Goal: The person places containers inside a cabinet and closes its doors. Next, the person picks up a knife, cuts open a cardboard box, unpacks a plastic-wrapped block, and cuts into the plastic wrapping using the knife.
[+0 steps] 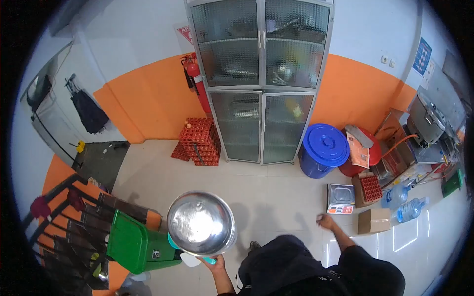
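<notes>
A shiny round stainless-steel bowl (201, 222) is held out in front of me at the left, with teal pieces showing at its left and lower edges. My left hand (214, 264) is closed around the lower rim, by a teal part; the fingers underneath are partly hidden. Out to the right, my right hand (325, 222) hangs with loosely bent fingers and nothing visible in it. Nearest to that hand is a digital scale (340, 198) on the floor, not touched.
A green wheeled bin (129, 241) stands beside the stair railing (64, 217). Ahead are a glass-door cabinet (261, 89), stacked red egg trays (200, 140) and a blue lidded barrel (325, 148). A cardboard box (374, 220) and water bottles (412, 209) sit at the right.
</notes>
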A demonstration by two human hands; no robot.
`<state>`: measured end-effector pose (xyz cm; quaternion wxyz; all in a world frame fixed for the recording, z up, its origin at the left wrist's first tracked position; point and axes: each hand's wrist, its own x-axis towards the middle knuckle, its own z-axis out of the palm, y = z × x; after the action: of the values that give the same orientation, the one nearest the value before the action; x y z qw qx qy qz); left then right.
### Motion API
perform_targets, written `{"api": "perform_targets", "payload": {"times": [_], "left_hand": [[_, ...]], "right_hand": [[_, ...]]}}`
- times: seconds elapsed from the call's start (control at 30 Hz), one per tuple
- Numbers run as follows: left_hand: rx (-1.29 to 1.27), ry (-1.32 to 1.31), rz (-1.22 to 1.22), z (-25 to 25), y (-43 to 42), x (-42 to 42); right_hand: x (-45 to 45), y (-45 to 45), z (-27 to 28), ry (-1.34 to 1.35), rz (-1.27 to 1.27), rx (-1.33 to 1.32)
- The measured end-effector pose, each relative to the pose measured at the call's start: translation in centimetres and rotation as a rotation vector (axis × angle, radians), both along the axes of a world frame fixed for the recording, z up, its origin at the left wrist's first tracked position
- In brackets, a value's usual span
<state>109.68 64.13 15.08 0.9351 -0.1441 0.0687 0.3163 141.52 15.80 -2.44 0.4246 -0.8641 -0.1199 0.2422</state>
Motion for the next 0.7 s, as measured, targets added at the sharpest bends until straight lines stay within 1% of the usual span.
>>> {"api": "perform_targets", "payload": {"times": [0.03, 0.07, 0.1, 0.13, 0.17, 0.2, 0.23, 0.27, 0.3, 0.33, 0.37, 0.43, 0.47, 0.5, 0.53, 0.57, 0.6, 0.63, 0.67, 0.7], "left_hand": [[0.008, -0.005, -0.019, -0.3, 2.1, 1.4], [0.020, -0.004, -0.014, 0.0, 3.8, 3.2], [0.030, -0.006, -0.008, 0.2, 5.0, 5.4], [0.035, -0.014, 0.001, 0.1, 6.0, 7.3], [0.016, 0.010, 0.020, -0.5, 7.3, 8.8], [-0.005, 0.022, 0.017, -0.9, 8.5, 10.4], [-0.027, 0.033, 0.017, -1.4, 9.8, 12.0], [-0.051, 0.044, 0.021, -1.7, 10.6, 13.5], [-0.052, 0.065, 0.056, -1.1, 10.9, 15.1], [-0.046, 0.084, 0.092, 0.3, 11.1, 17.0], [-0.047, 0.151, 0.150, 0.9, 11.6, 18.8], [-0.061, 0.327, 0.284, 1.1, 12.8, 22.4], [-0.076, 0.442, 0.361, 0.3, 13.6, 23.4], [-0.069, 0.254, 0.318, -1.7, 14.9, 23.7], [-0.064, 0.078, 0.257, -3.8, 16.2, 23.9], [-0.048, -0.004, 0.256, -3.2, 16.0, 24.8], [-0.038, -0.026, 0.265, -2.9, 16.3, 25.7], [-0.029, -0.048, 0.275, -2.7, 16.5, 26.6], [-0.019, -0.070, 0.284, -2.4, 16.8, 27.5], [-0.014, -0.033, 0.294, -0.5, 16.5, 28.4]], "right_hand": [[4.4, 2.1, 2.3, -0.097, 0.054, -0.073], [7.5, 5.6, 8.3, -0.167, 0.015, -0.134], [11.0, 9.0, 12.8, -0.177, -0.083, -0.035], [16.9, 10.2, 12.5, -0.243, -0.107, 0.004], [21.6, 13.8, 16.3, -0.419, -0.046, 0.032], [25.3, 17.3, 21.0, -0.566, -0.063, 0.066], [27.6, 21.7, 27.4, -0.612, -0.071, 0.063], [32.6, 24.5, 30.0, -0.555, -0.035, 0.172], [36.6, 28.1, 32.8, -0.588, -0.029, 0.308], [38.0, 31.7, 38.6, -0.554, -0.029, 0.314], [42.3, 34.5, 40.6, -0.799, 0.022, 0.287], [47.6, 40.2, 46.9, -0.796, 0.027, 0.365], [50.5, 43.1, 48.5, -0.987, -0.058, 0.355], [53.3, 45.6, 50.2, -1.180, -0.148, 0.343], [56.5, 47.7, 51.3, -1.273, -0.202, 0.281], [58.5, 49.8, 52.6, -1.360, -0.255, 0.213], [59.9, 51.6, 53.0, -1.443, -0.304, 0.138], [60.9, 52.8, 53.0, -1.322, -0.354, 0.148], [60.1, 54.3, 54.3, -1.198, -0.395, 0.161], [58.8, 54.7, 54.8, -1.070, -0.444, 0.163]]}}
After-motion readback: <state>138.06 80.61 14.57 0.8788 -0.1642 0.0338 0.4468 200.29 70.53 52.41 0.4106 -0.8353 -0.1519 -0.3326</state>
